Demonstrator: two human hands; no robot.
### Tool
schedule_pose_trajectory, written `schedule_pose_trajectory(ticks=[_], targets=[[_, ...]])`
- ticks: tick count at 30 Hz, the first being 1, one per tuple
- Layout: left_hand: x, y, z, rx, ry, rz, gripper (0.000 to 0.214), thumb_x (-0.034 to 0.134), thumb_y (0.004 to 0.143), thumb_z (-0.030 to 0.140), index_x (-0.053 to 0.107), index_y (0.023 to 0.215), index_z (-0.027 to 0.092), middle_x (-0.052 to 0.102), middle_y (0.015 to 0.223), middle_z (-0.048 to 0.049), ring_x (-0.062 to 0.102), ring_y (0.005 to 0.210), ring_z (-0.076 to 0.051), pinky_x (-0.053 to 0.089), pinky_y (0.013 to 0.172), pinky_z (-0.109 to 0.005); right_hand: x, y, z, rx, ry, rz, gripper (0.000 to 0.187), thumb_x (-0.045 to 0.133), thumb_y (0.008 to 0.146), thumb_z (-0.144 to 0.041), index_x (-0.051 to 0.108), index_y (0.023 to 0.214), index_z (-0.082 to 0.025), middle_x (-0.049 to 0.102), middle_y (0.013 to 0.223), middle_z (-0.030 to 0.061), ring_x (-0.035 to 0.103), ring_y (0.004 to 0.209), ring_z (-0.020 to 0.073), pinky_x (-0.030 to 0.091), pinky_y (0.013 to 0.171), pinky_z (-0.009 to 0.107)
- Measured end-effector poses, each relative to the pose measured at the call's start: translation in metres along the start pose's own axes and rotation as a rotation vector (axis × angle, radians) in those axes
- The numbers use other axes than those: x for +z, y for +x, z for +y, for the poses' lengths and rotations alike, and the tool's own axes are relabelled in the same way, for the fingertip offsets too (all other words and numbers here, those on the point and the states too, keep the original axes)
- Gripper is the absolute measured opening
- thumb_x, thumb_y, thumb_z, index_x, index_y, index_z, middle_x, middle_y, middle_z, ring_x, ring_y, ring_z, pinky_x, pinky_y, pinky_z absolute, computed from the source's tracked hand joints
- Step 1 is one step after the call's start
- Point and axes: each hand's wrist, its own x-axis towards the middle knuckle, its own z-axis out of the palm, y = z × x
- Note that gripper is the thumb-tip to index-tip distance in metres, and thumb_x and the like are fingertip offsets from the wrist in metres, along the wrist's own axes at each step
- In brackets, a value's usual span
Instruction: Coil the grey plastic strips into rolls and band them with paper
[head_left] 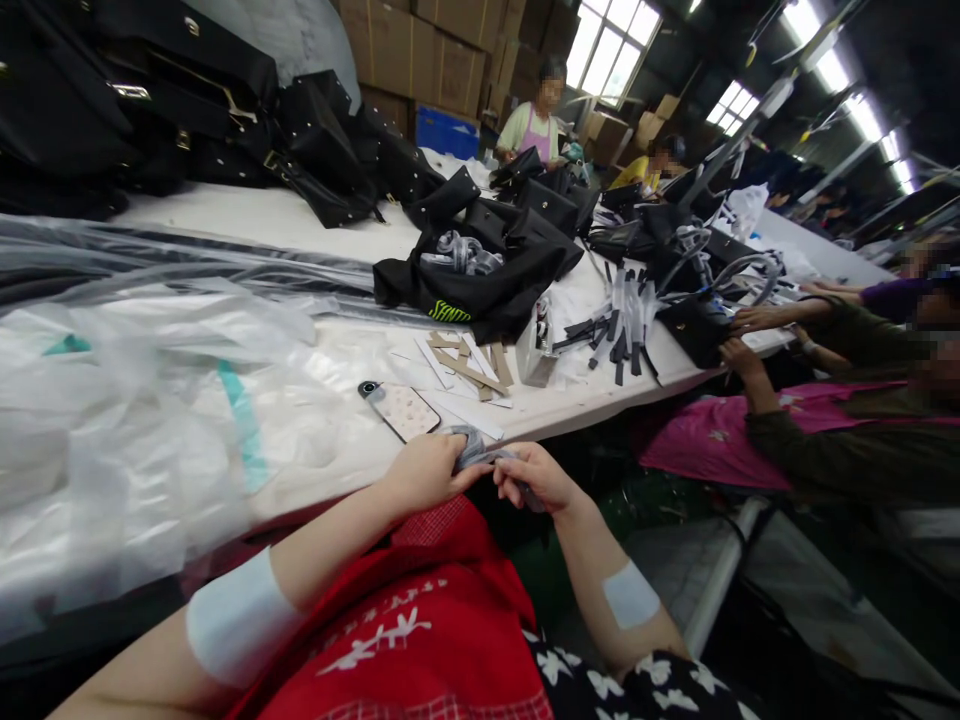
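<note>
At the table's front edge, my left hand (426,472) is closed around a coiled grey bundle (472,445) that looks like a strap wrapped in clear plastic. The fingers of my right hand (541,478) pinch the stretched-out end of the same bundle, just to the right. Part of it is hidden inside both hands. A phone in a patterned case (405,410) lies on the table just beyond my left hand. Flat white and brown card strips (469,365) are scattered behind it.
Clear plastic bags (150,430) cover the table's left side. Black bags (202,90) are piled behind them. A black cloth bag (495,285) holds more wrapped coils (461,253). Wrapped dark strips (626,315) lie to the right, near a co-worker's hands (750,340). Other people work farther back.
</note>
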Motion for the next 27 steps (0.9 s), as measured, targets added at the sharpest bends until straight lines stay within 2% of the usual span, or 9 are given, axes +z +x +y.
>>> schedule_pose_trajectory(ticks=[3, 6, 8, 10, 14, 18, 21, 23, 27], targets=[[-0.009, 0.003, -0.006, -0.086, -0.136, -0.186, 0.039, 0.059, 0.080, 0.052, 0.054, 0.057, 0.021, 0.048, 0.049, 0.0016, 0.041, 0.045, -0.014, 0.025, 0.048, -0.024, -0.010, 0.001, 0.000, -0.040, -0.341, 0.001, 0.037, 0.053, 0.086, -0.052, 0.063, 0.082, -0.016, 0.062, 0.061, 0.0006, 0.054, 0.051, 0.0120, 0.042, 0.052, 0.023], [-0.015, 0.002, -0.010, -0.183, -0.410, -0.399, 0.048, 0.054, 0.082, 0.057, 0.054, 0.052, 0.019, 0.046, 0.043, 0.0021, 0.037, 0.038, -0.011, 0.023, 0.042, -0.023, -0.015, 0.003, -0.001, -0.211, -0.765, 0.123, 0.035, 0.048, 0.091, -0.047, 0.067, 0.083, -0.018, 0.068, 0.084, 0.0057, 0.060, 0.081, 0.0176, 0.044, 0.076, 0.029], [-0.014, 0.002, -0.010, -0.264, -0.645, -0.472, 0.052, 0.050, 0.083, 0.060, 0.058, 0.055, 0.017, 0.048, 0.041, 0.0015, 0.037, 0.036, -0.010, 0.025, 0.039, -0.022, -0.013, 0.008, 0.002, -0.266, -0.868, 0.197, 0.039, 0.044, 0.093, -0.049, 0.067, 0.080, -0.020, 0.067, 0.084, 0.0055, 0.058, 0.083, 0.0182, 0.041, 0.080, 0.031], [-0.012, 0.003, -0.007, -0.338, -0.909, -0.460, 0.053, 0.049, 0.084, 0.061, 0.064, 0.064, 0.014, 0.050, 0.042, 0.0014, 0.038, 0.035, -0.010, 0.030, 0.039, -0.022, -0.004, 0.015, 0.011, -0.242, -0.755, 0.225, 0.052, 0.036, 0.094, -0.057, 0.063, 0.070, -0.019, 0.062, 0.069, 0.0039, 0.056, 0.069, 0.0159, 0.042, 0.070, 0.029], [-0.003, 0.013, -0.001, -0.417, -1.403, -0.288, 0.052, 0.050, 0.086, 0.059, 0.066, 0.074, 0.011, 0.044, 0.039, 0.0052, 0.044, 0.036, -0.010, 0.046, 0.046, -0.024, 0.035, 0.033, 0.035, -0.065, -0.109, 0.325, 0.078, 0.009, 0.086, -0.076, 0.059, 0.069, -0.018, 0.048, 0.047, 0.0001, 0.042, 0.041, 0.0116, 0.033, 0.043, 0.025], [0.001, 0.022, 0.001, -0.491, -1.658, -0.110, 0.048, 0.046, 0.090, 0.055, 0.063, 0.081, 0.012, 0.041, 0.043, 0.0060, 0.053, 0.044, -0.014, 0.045, 0.037, -0.022, 0.065, 0.044, 0.043, -0.095, 0.251, 0.351, 0.075, 0.024, 0.081, -0.081, 0.061, 0.082, -0.015, 0.056, 0.051, 0.0011, 0.047, 0.040, 0.0106, 0.034, 0.040, 0.022], [0.003, 0.022, -0.002, -0.471, -1.670, -0.079, 0.043, 0.051, 0.087, 0.054, 0.062, 0.084, 0.013, 0.047, 0.051, 0.0044, 0.055, 0.050, -0.015, 0.045, 0.036, -0.023, 0.064, 0.047, 0.039, -0.123, 0.319, 0.324, 0.066, 0.037, 0.082, -0.077, 0.060, 0.084, -0.016, 0.056, 0.050, -0.0003, 0.047, 0.039, 0.0104, 0.034, 0.040, 0.021], [0.006, 0.020, -0.006, -0.423, -1.550, -0.059, 0.045, 0.055, 0.083, 0.058, 0.061, 0.084, 0.013, 0.056, 0.059, 0.0011, 0.057, 0.053, -0.016, 0.049, 0.043, -0.027, 0.054, 0.048, 0.037, -0.153, 0.301, 0.365, 0.060, 0.040, 0.083, -0.074, 0.059, 0.083, -0.017, 0.055, 0.049, -0.0013, 0.046, 0.039, 0.0105, 0.035, 0.041, 0.022], [0.009, 0.014, -0.017, -0.255, -0.955, 0.047, 0.046, 0.071, 0.070, 0.055, 0.062, 0.088, 0.014, 0.067, 0.079, -0.0030, 0.061, 0.073, -0.019, 0.051, 0.070, -0.031, 0.031, 0.047, 0.036, -0.215, 0.046, 0.448, 0.052, 0.046, 0.084, -0.068, 0.054, 0.071, -0.018, 0.051, 0.049, -0.0022, 0.045, 0.043, 0.0102, 0.035, 0.044, 0.022]])
